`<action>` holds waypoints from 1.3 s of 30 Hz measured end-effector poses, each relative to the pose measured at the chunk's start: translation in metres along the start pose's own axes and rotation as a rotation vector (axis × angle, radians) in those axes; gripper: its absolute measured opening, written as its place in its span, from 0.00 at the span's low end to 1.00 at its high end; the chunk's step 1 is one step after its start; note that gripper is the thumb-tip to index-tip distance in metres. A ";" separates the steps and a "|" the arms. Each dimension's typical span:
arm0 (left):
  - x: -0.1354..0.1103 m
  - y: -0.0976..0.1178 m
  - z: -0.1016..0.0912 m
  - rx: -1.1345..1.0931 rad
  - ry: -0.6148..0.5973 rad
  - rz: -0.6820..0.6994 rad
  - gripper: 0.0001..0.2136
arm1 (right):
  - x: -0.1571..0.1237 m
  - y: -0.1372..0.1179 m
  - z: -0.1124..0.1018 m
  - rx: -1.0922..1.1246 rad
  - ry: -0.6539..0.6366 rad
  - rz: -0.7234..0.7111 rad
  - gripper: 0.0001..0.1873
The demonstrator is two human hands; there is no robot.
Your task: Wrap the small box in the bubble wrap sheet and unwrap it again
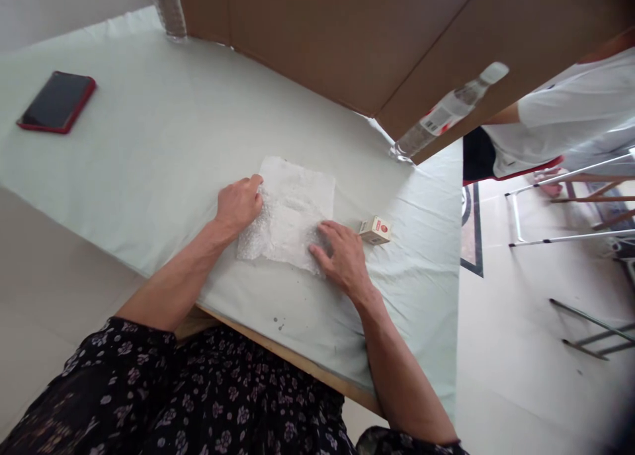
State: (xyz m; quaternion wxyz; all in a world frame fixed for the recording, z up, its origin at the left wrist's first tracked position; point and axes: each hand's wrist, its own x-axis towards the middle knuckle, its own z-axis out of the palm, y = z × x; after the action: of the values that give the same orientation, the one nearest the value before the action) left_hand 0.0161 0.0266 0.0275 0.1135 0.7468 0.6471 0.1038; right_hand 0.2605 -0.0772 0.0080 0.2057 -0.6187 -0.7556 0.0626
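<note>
A sheet of clear bubble wrap [295, 210] lies spread on the cloth in front of me. At its left edge is my left hand [239, 205], its fingers curled closed on the wrap. My right hand [343, 256] rests at the lower right edge of the sheet, fingers stretched out and thumb apart, touching the wrap without gripping it. Just right of that hand stands a small cream-coloured box [376, 230] with a red round mark and print on it.
A pale green cloth [149, 144] covers the table. Brown cardboard panels [317, 45] stand along the back, with a plastic bottle [446, 114] at the right and another bottle [169, 8] at the left. A red-cased phone [57, 102] lies far left. Another person [580, 104] is beyond the cardboard.
</note>
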 end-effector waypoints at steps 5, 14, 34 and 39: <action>0.001 -0.004 0.001 -0.036 0.090 0.009 0.19 | 0.003 0.002 0.008 -0.056 -0.048 0.009 0.24; -0.001 -0.005 0.005 -0.276 0.008 0.560 0.19 | -0.009 0.028 -0.029 -0.016 0.369 0.053 0.18; -0.008 0.000 0.007 -0.186 -0.224 0.574 0.40 | 0.020 0.012 -0.032 0.638 0.257 0.147 0.28; -0.005 -0.004 0.007 -0.220 -0.249 0.575 0.45 | 0.050 -0.012 0.008 0.619 0.084 0.042 0.28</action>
State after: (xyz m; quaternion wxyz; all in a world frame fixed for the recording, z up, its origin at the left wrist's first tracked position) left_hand 0.0137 0.0219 0.0190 0.2376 0.8891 0.3757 0.1089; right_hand 0.2394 -0.0306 0.0162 0.4139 -0.5443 -0.6784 0.2685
